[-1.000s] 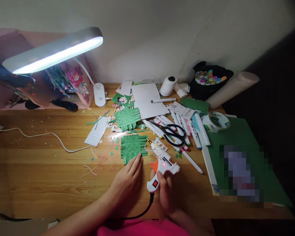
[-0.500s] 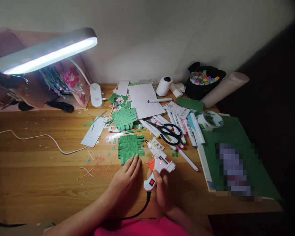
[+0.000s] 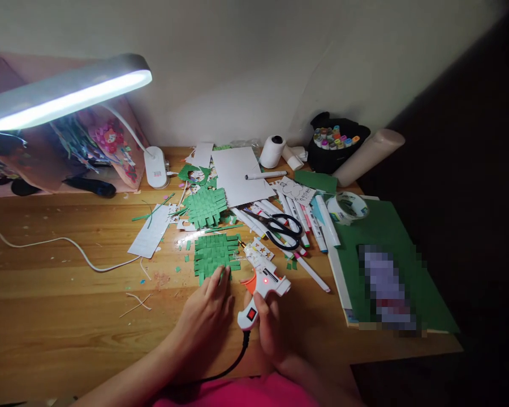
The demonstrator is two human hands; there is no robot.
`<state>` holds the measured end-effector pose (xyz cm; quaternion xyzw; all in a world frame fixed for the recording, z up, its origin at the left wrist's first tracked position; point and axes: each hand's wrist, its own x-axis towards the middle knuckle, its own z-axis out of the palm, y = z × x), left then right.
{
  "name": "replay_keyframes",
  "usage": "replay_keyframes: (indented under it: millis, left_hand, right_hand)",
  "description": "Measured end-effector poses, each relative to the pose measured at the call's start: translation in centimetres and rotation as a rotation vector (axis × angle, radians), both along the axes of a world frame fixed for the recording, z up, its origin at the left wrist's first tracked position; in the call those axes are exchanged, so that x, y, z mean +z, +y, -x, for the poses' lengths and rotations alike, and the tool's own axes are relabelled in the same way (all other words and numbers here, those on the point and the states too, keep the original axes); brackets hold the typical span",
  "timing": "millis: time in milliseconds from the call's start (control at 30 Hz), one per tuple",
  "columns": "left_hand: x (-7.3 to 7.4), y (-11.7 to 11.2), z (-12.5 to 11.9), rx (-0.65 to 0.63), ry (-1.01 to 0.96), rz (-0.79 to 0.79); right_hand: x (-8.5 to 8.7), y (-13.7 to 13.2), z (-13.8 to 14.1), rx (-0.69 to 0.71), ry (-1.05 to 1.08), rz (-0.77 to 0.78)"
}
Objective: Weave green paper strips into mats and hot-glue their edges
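My right hand (image 3: 269, 333) is closed around the handle of a white hot glue gun (image 3: 261, 280) with an orange trigger and a lit red light. Its nozzle points at the right edge of a green woven paper mat (image 3: 214, 253) lying on the wooden desk (image 3: 68, 294). My left hand (image 3: 206, 316) lies flat beside the gun, fingers stretched out, fingertips resting on the mat's near edge. A second green woven mat (image 3: 206, 206) lies just behind the first.
Black-handled scissors (image 3: 280, 229) lie on several markers (image 3: 307, 220) to the right. Also here are white paper sheets (image 3: 237, 172), a tape roll (image 3: 348, 208), a green board (image 3: 390, 265), a marker pot (image 3: 335, 141), a lit desk lamp (image 3: 63, 96) and a white cable (image 3: 59, 246).
The view has drifted, so everything sits a little further left in the frame. My left fingertips have slid forward onto the mat's near edge. The glue gun stays at the mat's right side.
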<state>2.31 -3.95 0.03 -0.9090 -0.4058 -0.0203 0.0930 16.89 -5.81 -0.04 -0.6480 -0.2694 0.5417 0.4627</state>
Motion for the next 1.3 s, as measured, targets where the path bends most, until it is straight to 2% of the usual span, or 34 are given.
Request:
replay_keyframes:
  millis: [100,233,433,533,633,700,767,867,933,1000,1133,1233,1300]
  left_hand:
    - [-0.6,-0.1,0.2,-0.025,-0.024,-0.04]
    - [-0.9,-0.3,0.8,-0.057,-0.032,0.002]
    - [-0.8,-0.1,0.1,0.04,0.067,0.009]
    - [-0.7,-0.1,0.1,0.058,-0.009,0.057]
    - [0.5,-0.6,0.6,0.152,-0.267,0.166]
    - [2.1,-1.2,0.8,0.229,-0.462,0.259]
    - [3.8,-2.0,0.8,0.252,-0.609,0.389]
    - [5.3,-2.8,0.5,0.248,-0.686,0.577]
    - [5.2,-2.8,0.6,0.265,-0.705,0.64]
    - [4.3,-1.9,1.0,0.336,-0.743,0.606]
    - [2.2,2.4,3.1,0.552,-0.793,0.322]
    - [1.7,5.9,4.4,0.531,-0.815,0.352]
    - [1.7,7.3,4.7,0.554,-0.798,0.401]
  right_hand:
    - [0.0,0.1,0.0,0.001,0.002,0.007]
    - [-0.1,0.0,-0.1,-0.005,-0.018,0.018]
    - [-0.5,-0.2,-0.4,0.008,-0.05,0.001]
    - [-0.3,-0.2,-0.3,-0.01,-0.072,-0.003]
    - [-0.1,-0.2,-0.2,-0.009,-0.072,0.015]
    - [-0.1,-0.3,-0.2,-0.006,-0.075,0.012]
    - [-0.4,-0.4,-0.3,0.022,-0.098,-0.011]
    - [-0.9,-0.8,-0.6,0.084,-0.148,-0.052]
    - [-1.2,-1.0,-0.7,0.087,-0.17,-0.059]
    - [-1.3,-1.1,-0.7,0.063,-0.186,-0.061]
    - [-1.1,-0.9,-0.5,0.038,-0.204,-0.073]
    - [-0.9,-0.7,-0.3,0.018,-0.2,-0.081]
    - [-1.0,-0.7,-0.3,0.015,-0.186,-0.068]
